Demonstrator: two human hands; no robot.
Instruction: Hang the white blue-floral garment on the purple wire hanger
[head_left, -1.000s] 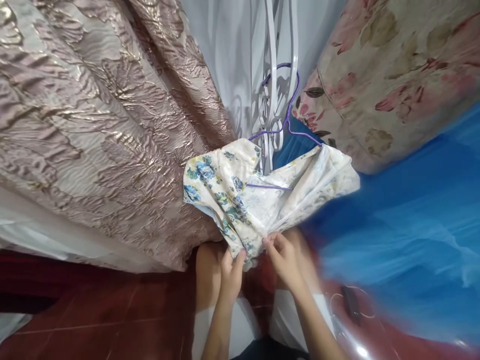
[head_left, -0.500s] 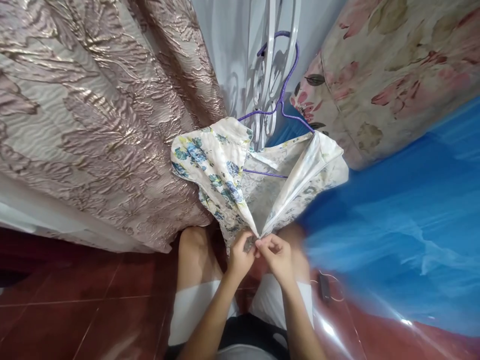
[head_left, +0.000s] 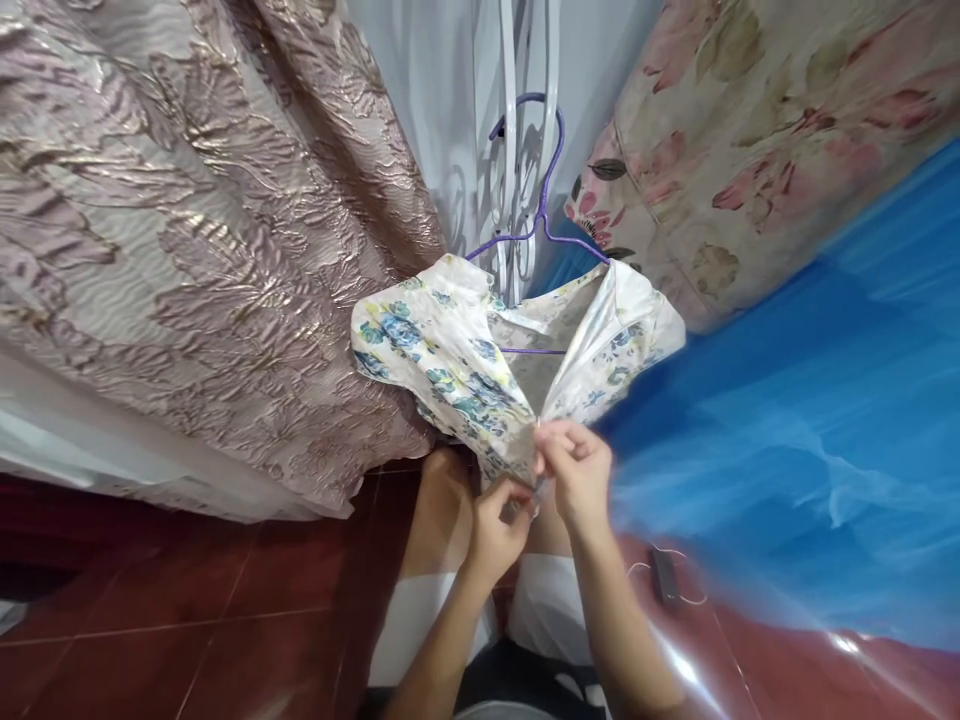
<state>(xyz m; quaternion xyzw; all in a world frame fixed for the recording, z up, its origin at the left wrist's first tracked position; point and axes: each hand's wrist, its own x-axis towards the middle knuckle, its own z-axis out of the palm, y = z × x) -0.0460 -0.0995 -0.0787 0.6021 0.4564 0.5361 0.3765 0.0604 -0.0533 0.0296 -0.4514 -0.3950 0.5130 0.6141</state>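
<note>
- The right hand [head_left: 581, 470] is pinching the floral blouse [head_left: 450, 370] at the bottom of its V-shaped front opening, thumb and fingertips pressing together; blur is hiding whether they are gripping a zipper pull.
- The left hand [head_left: 497, 528], at 8 o'clock from the right, is pinching the blouse's front lower down between thumb and forefinger.
- The blouse is hanging at 12 o'clock from both hands, its shoulders draping over a purple hanger [head_left: 541, 213].
- White metal bars [head_left: 509, 80] are rising behind the hanger's hook.
- Pink embossed fabric [head_left: 225, 250] is hanging at 10 o'clock from the hands, blue sheer fabric [head_left: 780, 450] at 3.
</note>
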